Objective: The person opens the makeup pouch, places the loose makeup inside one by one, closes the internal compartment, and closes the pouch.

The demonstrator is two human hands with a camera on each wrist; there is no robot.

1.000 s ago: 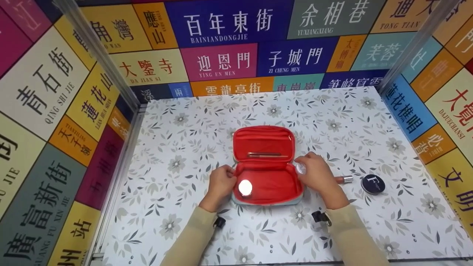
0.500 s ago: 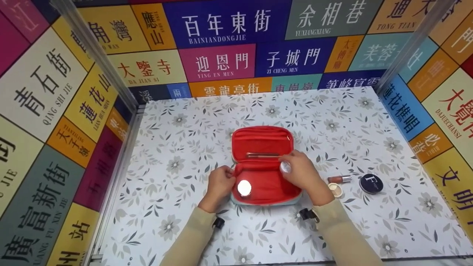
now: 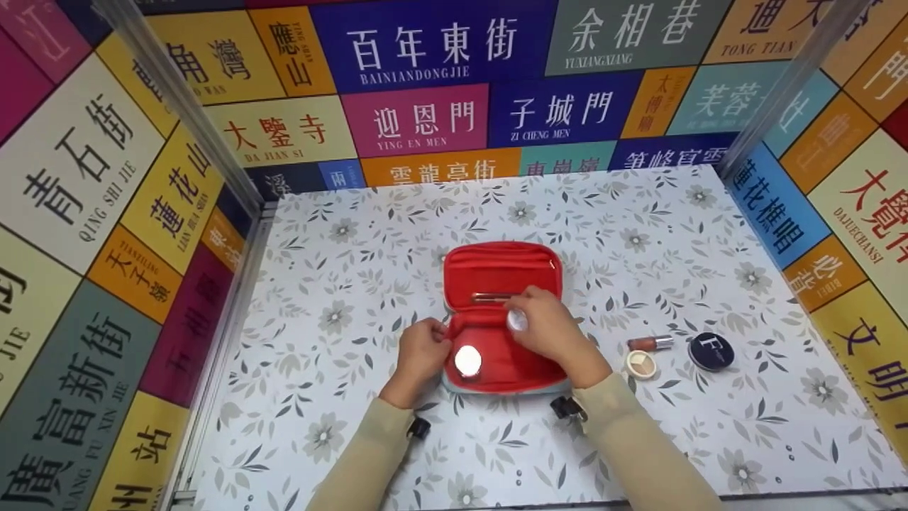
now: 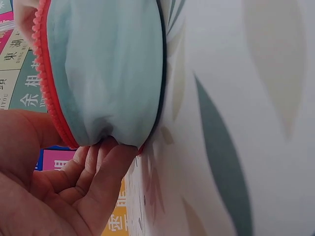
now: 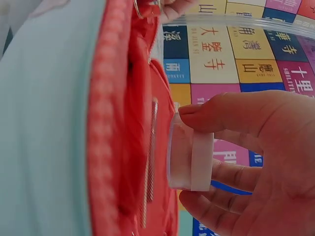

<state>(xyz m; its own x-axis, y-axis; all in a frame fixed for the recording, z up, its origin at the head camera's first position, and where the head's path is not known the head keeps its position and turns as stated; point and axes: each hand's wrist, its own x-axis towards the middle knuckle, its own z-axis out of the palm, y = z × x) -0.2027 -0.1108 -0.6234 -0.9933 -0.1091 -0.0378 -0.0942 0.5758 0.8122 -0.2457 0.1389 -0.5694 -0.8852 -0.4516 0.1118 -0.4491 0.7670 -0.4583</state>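
An unzipped cosmetic bag [image 3: 511, 392], pale blue outside and red inside, lies with its lid folded back. My left hand [image 3: 423, 355] grips its left side; in the left wrist view the thumb is at the red zip and fingertips press into the blue fabric [image 4: 106, 69]. Over the open bag, my right hand [image 3: 547, 328] holds a small clear jar with a white lid [image 5: 202, 161] between thumb and fingers. A round, bright mirror-like piece [image 3: 468, 361] lies in the bag's left part. Slim pencil-like sticks [image 3: 488, 297] are tucked in the lid.
Right of the bag lie a lip gloss tube [image 3: 649, 343], a round palette with cream and tan sections [image 3: 642, 365] and a dark round compact marked F [image 3: 711, 351]. Printed panels [image 3: 418, 117] wall the flower-patterned table [image 3: 340, 248] at the back and both sides.
My right hand has carried the jar leftward from the bag's right edge to over its middle, uncovering the round palette. The left hand stays at the bag's left side.
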